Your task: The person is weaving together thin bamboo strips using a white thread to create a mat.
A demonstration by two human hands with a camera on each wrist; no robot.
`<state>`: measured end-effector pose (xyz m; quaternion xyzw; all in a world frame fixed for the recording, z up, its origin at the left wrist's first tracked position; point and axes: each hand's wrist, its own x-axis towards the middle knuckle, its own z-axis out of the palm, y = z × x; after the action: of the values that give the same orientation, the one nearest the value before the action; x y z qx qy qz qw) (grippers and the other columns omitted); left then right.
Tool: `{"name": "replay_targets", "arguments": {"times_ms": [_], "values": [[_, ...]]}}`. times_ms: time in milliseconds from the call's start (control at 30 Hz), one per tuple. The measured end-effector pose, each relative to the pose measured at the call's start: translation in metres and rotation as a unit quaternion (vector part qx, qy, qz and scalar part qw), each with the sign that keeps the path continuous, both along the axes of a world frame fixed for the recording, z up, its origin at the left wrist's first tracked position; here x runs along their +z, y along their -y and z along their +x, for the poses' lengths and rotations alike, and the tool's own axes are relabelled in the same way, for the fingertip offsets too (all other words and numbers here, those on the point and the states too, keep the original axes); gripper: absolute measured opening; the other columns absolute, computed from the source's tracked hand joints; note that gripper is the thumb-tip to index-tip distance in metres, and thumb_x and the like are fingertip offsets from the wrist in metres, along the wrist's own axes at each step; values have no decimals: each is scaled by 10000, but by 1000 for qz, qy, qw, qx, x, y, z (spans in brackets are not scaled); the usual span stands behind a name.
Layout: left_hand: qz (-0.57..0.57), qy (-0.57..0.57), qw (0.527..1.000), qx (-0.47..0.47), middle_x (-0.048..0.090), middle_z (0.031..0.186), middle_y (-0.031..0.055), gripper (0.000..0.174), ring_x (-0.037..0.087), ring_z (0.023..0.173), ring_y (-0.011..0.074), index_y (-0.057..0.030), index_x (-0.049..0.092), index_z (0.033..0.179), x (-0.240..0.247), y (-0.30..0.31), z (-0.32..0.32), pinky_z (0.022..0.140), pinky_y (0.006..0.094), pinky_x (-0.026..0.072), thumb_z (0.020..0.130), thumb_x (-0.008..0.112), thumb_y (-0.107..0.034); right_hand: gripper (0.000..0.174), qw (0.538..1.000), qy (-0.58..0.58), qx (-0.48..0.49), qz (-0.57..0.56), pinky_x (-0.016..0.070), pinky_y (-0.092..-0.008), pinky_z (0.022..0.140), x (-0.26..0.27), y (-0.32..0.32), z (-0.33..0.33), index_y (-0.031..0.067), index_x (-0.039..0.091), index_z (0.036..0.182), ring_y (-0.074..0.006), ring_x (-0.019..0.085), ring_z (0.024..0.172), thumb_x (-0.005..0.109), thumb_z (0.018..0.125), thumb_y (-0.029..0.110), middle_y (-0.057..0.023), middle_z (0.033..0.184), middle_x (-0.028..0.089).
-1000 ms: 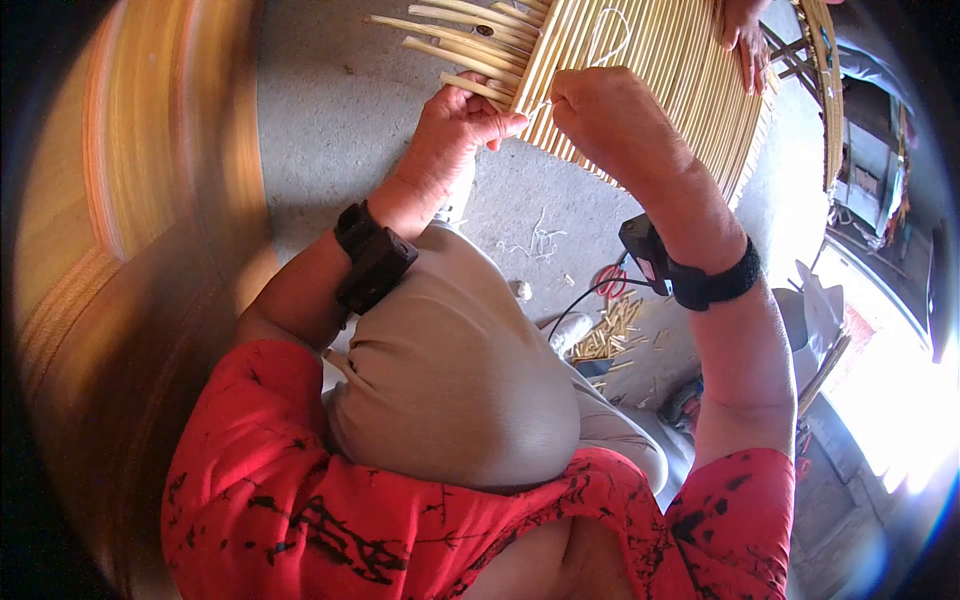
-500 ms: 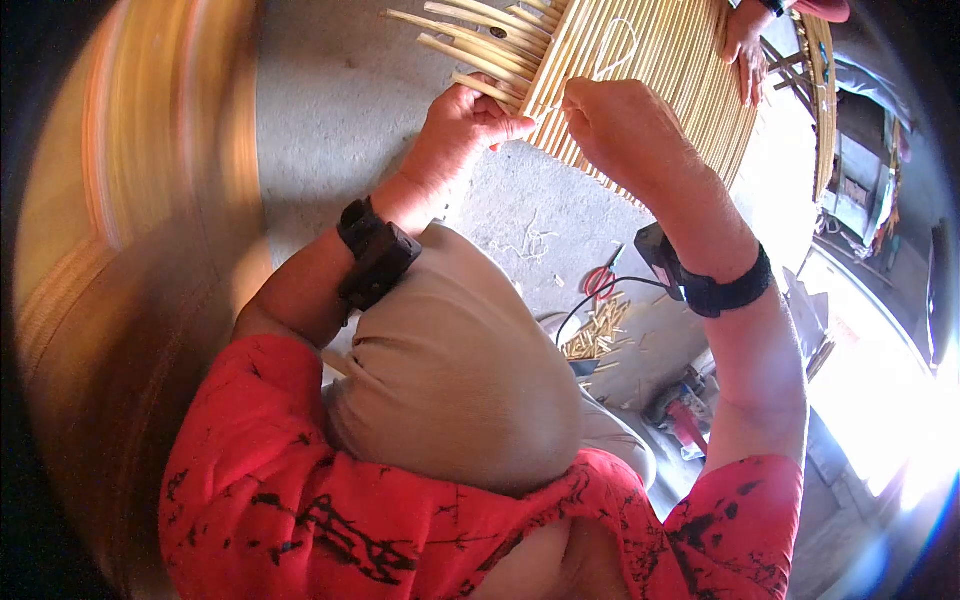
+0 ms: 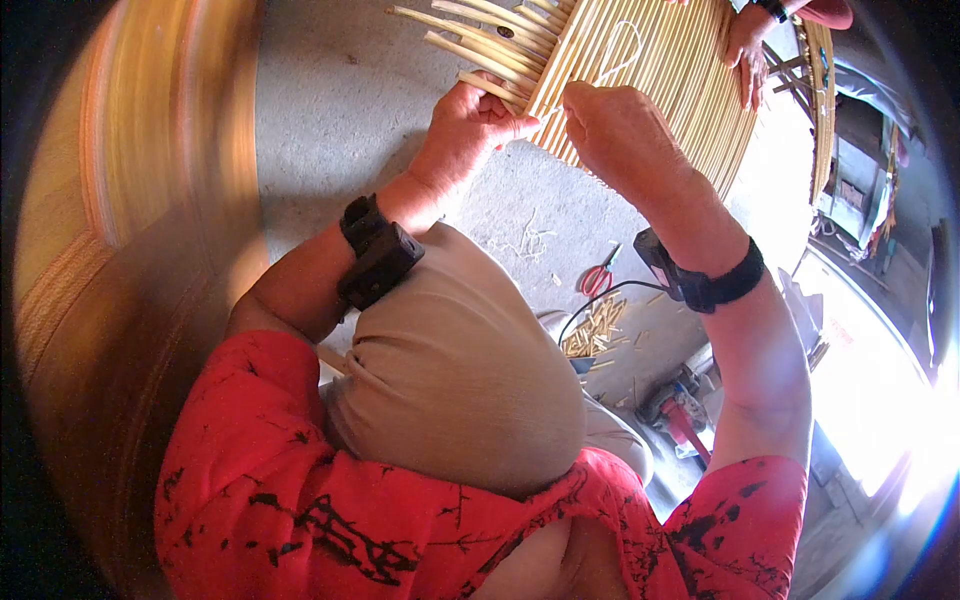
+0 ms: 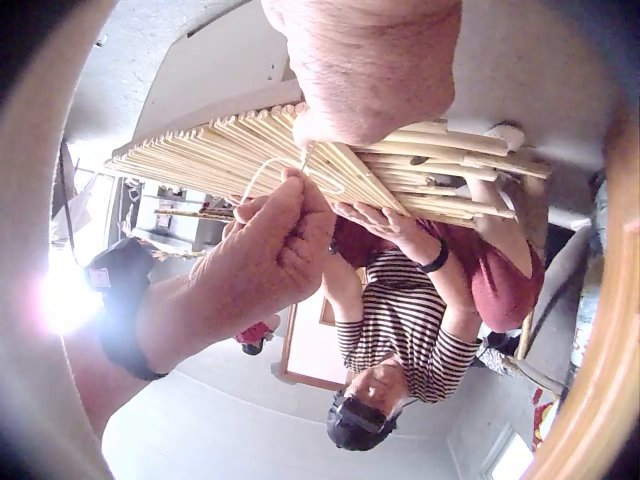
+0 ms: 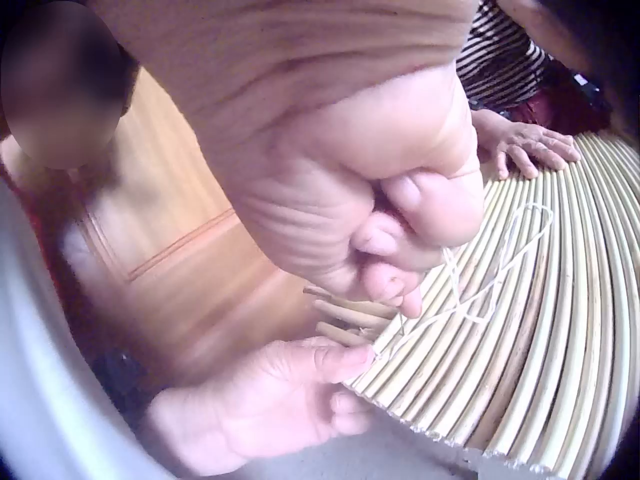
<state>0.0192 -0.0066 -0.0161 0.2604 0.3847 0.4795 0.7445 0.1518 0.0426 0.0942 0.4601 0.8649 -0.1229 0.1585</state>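
A panel of thin pale sticks [image 3: 675, 70] laid side by side fills the top of the head view. My left hand [image 3: 455, 140] pinches its near left corner, thumb on top and fingers partly hidden below, beside the cross sticks [image 3: 490, 47] that jut out past the edge. Just right of that corner, my right hand [image 3: 625, 130] is curled tightly with a white cord [image 5: 452, 262] between its fingers. The cord runs to the panel edge near my left thumb [image 5: 350, 362]. A loose loop of it lies over the sticks.
Another person's hand [image 3: 745, 55] rests flat on the panel's far side; that person wears a striped top [image 4: 400, 300]. On the floor are red-handled scissors [image 3: 597, 280], a pile of short stick pieces [image 3: 595, 330] and thread scraps [image 3: 525, 238]. A wooden surface [image 3: 150, 200] stands at left.
In the head view the panel corner and both my hands have shifted slightly right, and the scissors slightly left. My hold on the corner and on the cord looks the same.
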Motion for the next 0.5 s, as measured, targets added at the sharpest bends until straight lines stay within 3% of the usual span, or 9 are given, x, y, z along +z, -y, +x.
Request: {"name": "replay_targets", "arguments": {"times_ms": [300,400,500], "values": [[8,-68,997,-22,604,788,29,262,562,676,82,-25,552,958,-1,-3,0,609,200,462,735,679,-76,98,999,26,33,1,501,-413,563,10,-1,-5,1,576,732,-328,625,655,502,723,66,-199,615,586],[15,-60,998,18,612,783,33,259,573,678,85,-19,559,940,0,-1,4,620,212,484,726,689,-85,103,999,38,21,30,473,-390,545,23,4,-6,-2,536,742,-304,591,567,523,781,93,-186,596,549],[47,-91,994,39,616,792,34,252,577,698,81,-16,564,929,-12,-2,10,650,217,489,722,691,-84,91,997,-55,-3,55,463,-351,513,38,0,4,5,555,756,-268,574,522,527,776,89,-164,594,547]]}}
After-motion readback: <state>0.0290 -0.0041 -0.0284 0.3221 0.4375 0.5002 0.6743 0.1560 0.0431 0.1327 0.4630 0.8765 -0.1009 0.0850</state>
